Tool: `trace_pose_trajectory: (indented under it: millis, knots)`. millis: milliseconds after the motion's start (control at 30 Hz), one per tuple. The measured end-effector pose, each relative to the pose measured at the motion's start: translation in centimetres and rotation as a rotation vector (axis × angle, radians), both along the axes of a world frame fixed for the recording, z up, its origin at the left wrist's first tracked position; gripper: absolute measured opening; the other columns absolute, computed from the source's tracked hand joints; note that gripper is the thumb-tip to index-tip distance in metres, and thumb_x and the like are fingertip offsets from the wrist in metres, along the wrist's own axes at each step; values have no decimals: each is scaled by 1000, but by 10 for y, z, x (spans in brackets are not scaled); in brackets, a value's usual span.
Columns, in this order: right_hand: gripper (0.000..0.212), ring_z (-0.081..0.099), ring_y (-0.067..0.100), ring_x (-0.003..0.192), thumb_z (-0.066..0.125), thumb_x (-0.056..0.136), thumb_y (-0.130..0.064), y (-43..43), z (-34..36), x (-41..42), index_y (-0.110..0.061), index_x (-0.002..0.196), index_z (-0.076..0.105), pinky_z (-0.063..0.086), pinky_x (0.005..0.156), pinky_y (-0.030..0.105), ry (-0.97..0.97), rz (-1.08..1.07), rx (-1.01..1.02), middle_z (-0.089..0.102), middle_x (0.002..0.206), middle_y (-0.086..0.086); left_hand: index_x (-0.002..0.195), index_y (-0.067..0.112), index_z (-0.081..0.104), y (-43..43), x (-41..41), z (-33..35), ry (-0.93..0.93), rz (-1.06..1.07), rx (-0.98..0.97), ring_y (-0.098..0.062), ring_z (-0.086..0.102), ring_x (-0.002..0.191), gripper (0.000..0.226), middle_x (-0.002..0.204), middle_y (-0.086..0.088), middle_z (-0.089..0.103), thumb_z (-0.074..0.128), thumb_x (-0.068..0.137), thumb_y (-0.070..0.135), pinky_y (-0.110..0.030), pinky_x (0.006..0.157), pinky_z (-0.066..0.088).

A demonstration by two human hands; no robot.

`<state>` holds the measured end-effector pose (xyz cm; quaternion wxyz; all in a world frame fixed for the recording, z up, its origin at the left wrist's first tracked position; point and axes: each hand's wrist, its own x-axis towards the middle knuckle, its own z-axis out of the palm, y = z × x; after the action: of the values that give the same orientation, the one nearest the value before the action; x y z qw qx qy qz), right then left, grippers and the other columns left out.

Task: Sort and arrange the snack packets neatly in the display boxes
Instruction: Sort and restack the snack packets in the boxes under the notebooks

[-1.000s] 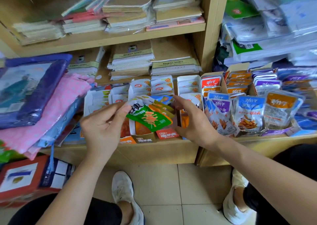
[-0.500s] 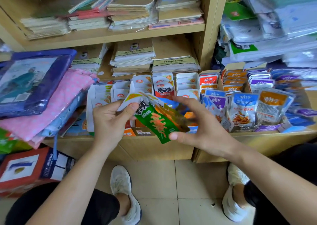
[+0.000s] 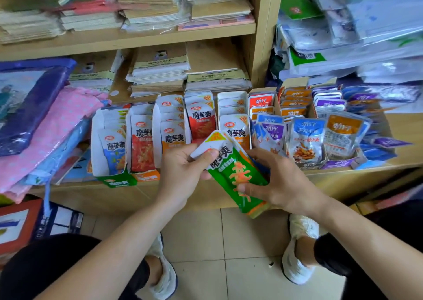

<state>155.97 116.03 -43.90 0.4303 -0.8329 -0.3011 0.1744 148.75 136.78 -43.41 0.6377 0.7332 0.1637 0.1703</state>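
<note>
I hold one green konjac packet (image 3: pixel 238 173) in front; others are tucked behind it, and I can't count them. The fingers of my left hand (image 3: pixel 183 173) pinch its white top corner, and those of my right hand (image 3: pixel 281 185) curl round its lower half. It hangs before five rows of konjac packets (image 3: pixel 142 146) standing in display boxes (image 3: pixel 97 144) on the shelf (image 3: pixel 128 194).

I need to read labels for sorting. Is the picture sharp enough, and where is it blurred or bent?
Head view: the green packet between left hand and right hand is sharp, print readable; the plastic-wrapped stock upper right is smeared; the shelf board bows from the wide lens; light is even.
</note>
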Motion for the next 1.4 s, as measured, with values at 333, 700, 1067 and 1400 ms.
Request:
trace_pose_trajectory:
  millis: [333,700,1067,1400]
  knots:
    - [35,75,23,89,76,83,-10,-18,-9,21,-8,115,62,62,72,34,360,-292,405,76,104,10,122,27,72,62,28,7,91,-40,548,3,65,102,33,110,18,72,75,89,26,-29,95,54]
    - [32,75,21,91,73,87,-8,-12,-12,30,-8,117,62,62,75,35,375,-408,466,76,105,7,106,27,79,68,40,-7,-20,-131,1041,-2,60,66,19,84,9,76,68,93,36,-14,61,36]
    - [38,74,18,96,74,87,-13,-4,-14,35,-10,123,61,62,78,33,370,-417,463,75,108,5,97,16,75,58,49,-3,-112,264,797,-7,66,73,12,83,13,68,77,84,16,-32,68,57]
    - [26,75,11,85,70,91,-7,-2,-9,35,-13,115,62,58,65,20,313,-521,534,75,102,1,132,17,62,51,50,-2,-168,193,1205,-30,52,116,52,125,-4,61,72,83,30,-40,98,44]
